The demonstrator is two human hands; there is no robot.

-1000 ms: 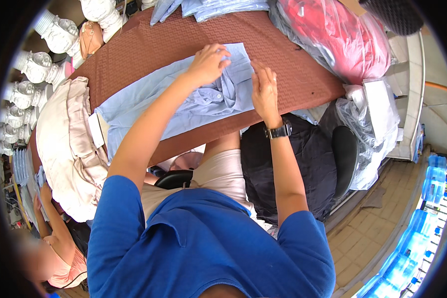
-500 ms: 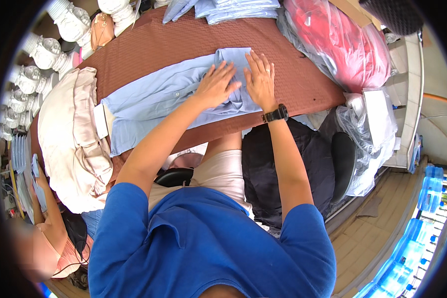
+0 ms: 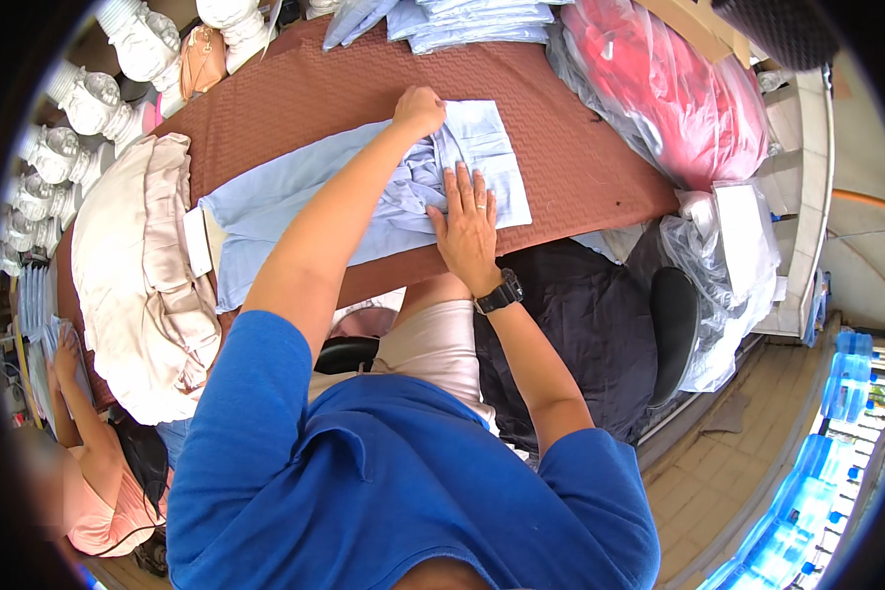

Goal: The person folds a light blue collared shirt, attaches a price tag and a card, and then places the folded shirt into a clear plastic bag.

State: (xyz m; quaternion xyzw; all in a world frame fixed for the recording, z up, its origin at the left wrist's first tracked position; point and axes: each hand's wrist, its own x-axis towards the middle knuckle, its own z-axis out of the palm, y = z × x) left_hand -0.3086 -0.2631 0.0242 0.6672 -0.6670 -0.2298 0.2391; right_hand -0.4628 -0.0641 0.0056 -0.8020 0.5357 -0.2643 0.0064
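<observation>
A: Clock's on the view centre, 12 = far side. Where was the shirt?
B: Light blue shirt (image 3: 403, 211) lay part-folded on the brown tablecloth (image 3: 580, 162), running from about 9 round to past 1, middle near 11. Smooth flat panel at the 1 end, cloth bunched just inside it.
A: Left hand?
B: Left hand (image 3: 421, 110) was just short of 12, at the shirt's far edge. Fingers curled in, knuckles up. Couldn't tell if cloth was pinched underneath; fingertips hidden.
A: Right?
B: Right hand (image 3: 469, 228) sat just past 12, closer in. Open, palm down, fingers straight, thumb out to the side. Laid on the bunched part, nothing gripped. Black watch (image 3: 501, 292) on that wrist.
A: Around it?
B: Cream cloth heap (image 3: 133, 275) at 9, beyond the shirt's end. Bagged blue garments (image 3: 472, 25) at 12, table's far side. Red bundle (image 3: 678, 98) in clear plastic between 1 and 2. Blue bottles (image 3: 806, 482) at 4. A co-worker (image 3: 118, 506) at 8, arms raised to more light blue cloth.
</observation>
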